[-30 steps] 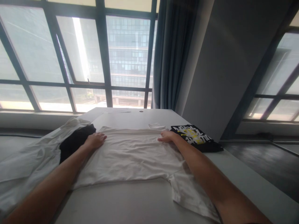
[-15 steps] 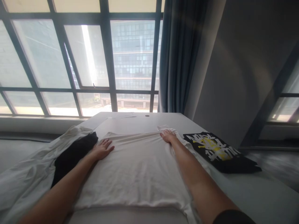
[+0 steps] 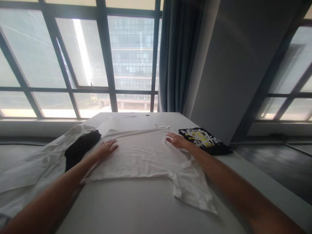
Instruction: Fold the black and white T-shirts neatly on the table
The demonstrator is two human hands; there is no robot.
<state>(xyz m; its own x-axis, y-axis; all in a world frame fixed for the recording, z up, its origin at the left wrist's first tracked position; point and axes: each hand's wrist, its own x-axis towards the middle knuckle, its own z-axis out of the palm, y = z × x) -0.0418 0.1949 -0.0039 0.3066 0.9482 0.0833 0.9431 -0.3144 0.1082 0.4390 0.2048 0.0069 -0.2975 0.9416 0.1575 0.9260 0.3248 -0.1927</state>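
From my head view: a white short-sleeved T-shirt point(image 3: 143, 156) lies sideways on the white bench point(image 3: 136, 208), sleeves to my right. My left hand point(image 3: 105, 150) rests palm-down towards its left end, my right hand point(image 3: 177, 141) near the far sleeve. Both have fingers extended, gripping nothing, apparently set apart to hold the cloth flat. A black printed garment point(image 3: 212, 149) sits right; rumpled white clothing point(image 3: 29, 172) and black cloth point(image 3: 79, 151) lie left, seemingly leaving the middle for spreading.

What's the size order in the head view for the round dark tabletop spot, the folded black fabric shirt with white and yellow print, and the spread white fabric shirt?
Largest to smallest:
1. Spread white shirt
2. Folded black shirt
3. Round dark spot
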